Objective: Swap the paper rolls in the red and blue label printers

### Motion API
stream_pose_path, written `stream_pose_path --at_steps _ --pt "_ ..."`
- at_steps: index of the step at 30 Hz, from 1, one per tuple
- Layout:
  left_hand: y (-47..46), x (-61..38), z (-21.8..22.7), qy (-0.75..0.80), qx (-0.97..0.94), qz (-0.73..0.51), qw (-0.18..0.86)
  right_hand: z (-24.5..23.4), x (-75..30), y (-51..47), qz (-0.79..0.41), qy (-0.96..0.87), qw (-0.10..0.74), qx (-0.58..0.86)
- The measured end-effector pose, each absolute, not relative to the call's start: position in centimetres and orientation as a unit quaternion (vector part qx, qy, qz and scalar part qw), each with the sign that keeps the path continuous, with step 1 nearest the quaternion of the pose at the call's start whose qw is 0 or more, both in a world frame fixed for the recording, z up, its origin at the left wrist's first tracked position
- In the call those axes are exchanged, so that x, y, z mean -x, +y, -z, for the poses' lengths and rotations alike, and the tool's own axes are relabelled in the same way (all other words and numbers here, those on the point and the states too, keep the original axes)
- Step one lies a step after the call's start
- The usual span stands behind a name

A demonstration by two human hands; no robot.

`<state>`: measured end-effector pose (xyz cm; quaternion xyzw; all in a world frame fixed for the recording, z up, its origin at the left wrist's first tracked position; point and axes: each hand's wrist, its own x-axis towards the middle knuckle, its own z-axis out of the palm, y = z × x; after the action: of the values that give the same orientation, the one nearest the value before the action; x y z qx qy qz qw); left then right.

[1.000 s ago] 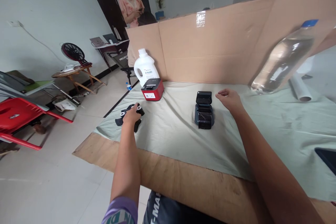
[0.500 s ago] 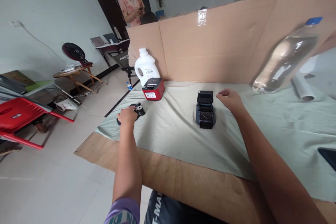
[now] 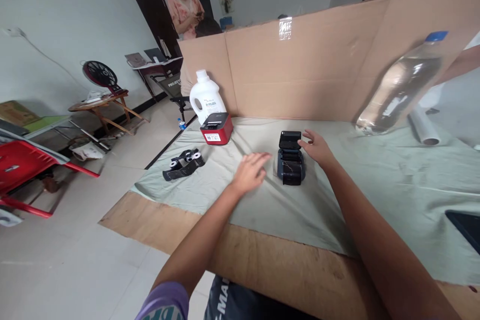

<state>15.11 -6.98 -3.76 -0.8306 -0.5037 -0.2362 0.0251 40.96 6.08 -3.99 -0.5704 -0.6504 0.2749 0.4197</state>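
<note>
A small portable printer (image 3: 291, 165) stands on the cloth with its black lid (image 3: 290, 139) raised and a dark strip hanging over its front. My right hand (image 3: 315, 147) is at the lid's right edge, thumb and fingers apart; whether the thumb touches the lid I cannot tell. Left of the printer, my left hand (image 3: 250, 172) hovers above the cloth, empty, its fingers stretched towards the printer and slightly blurred. Farther left lie black rolls with white cores (image 3: 183, 164), a length of black strip unrolled in front of them.
A red and black box-shaped device (image 3: 217, 130) stands before a white jug (image 3: 207, 94). A cardboard screen (image 3: 292, 70) runs along the back. To the right are a large clear bottle (image 3: 401, 87), a white roll (image 3: 425, 127) and a dark flat object (image 3: 465, 227). A person (image 3: 185, 10) stands beyond.
My left hand has let go of the black rolls and moved right, near the printer. My right hand has shifted left to the raised lid. The view has turned slightly.
</note>
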Motion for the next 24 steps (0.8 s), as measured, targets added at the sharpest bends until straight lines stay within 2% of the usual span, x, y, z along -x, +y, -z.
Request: stream_pose_path --at_steps 4,10,20,24 --pt "-7.8 -18.8 4.8 -0.395 0.900 0.168 0.078 4.0 -40.6 6.0 -0.297 -0.658 0.430 0.543" --pt "-7.5 -19.2 5.1 -0.404 0.892 0.124 0.163 2.6 -40.8 5.3 -0.267 -0.676 0.447 0.521" --pt "-7.8 -21.0 5.0 -0.397 0.891 0.141 0.166 0.5 -40.1 3.9 -0.231 -0.709 0.405 0.529" --pt "-8.2 -20.9 4.8 -0.420 0.886 0.133 0.144 -0.2 -40.6 3.6 -0.252 -0.735 0.343 0.529"
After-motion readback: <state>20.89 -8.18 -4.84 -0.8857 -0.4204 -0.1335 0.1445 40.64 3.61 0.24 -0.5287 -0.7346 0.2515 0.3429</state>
